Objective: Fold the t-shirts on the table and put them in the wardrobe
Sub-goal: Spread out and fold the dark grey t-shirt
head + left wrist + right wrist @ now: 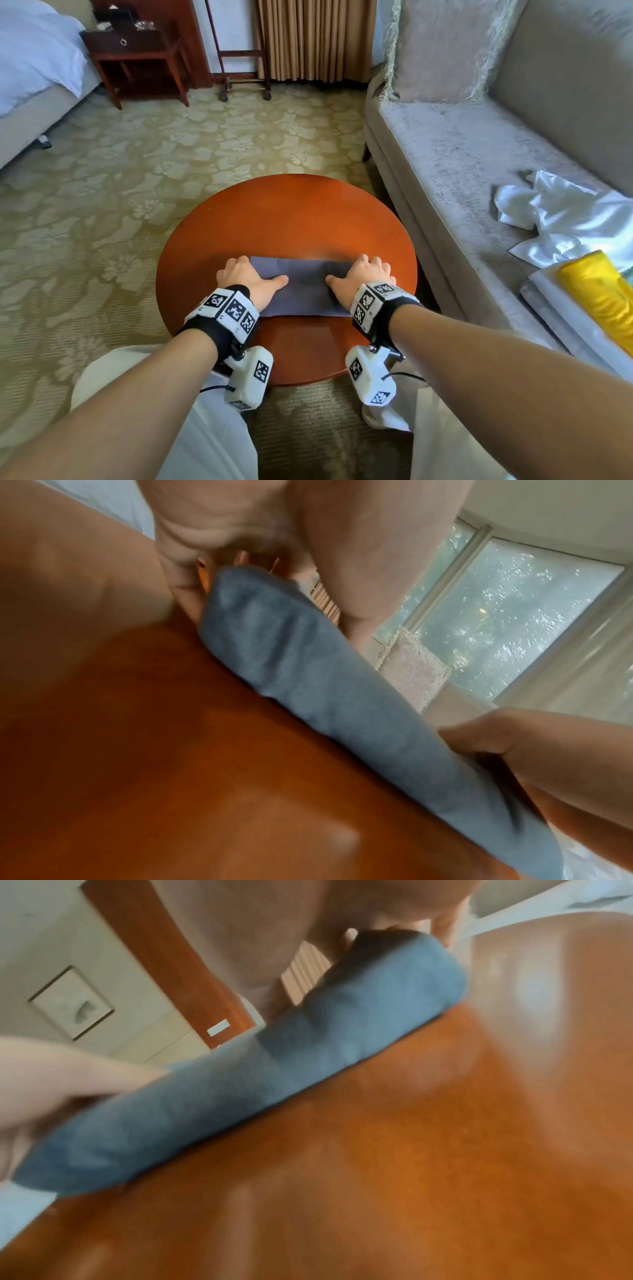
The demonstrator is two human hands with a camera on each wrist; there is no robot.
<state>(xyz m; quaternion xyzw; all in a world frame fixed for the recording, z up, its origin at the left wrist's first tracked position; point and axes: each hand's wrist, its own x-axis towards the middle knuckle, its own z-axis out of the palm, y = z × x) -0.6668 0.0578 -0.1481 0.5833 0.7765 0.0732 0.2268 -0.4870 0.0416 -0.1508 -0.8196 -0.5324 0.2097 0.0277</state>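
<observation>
Here, folded t-shirt (303,287) between both grips, table (281,212)

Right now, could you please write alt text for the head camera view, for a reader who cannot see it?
Two hands, the left hand and the right hand, grip the ends of a folded grey t-shirt lying on a round wooden table. A grey sofa with white fabric stands to the right, on patterned carpet.
</observation>
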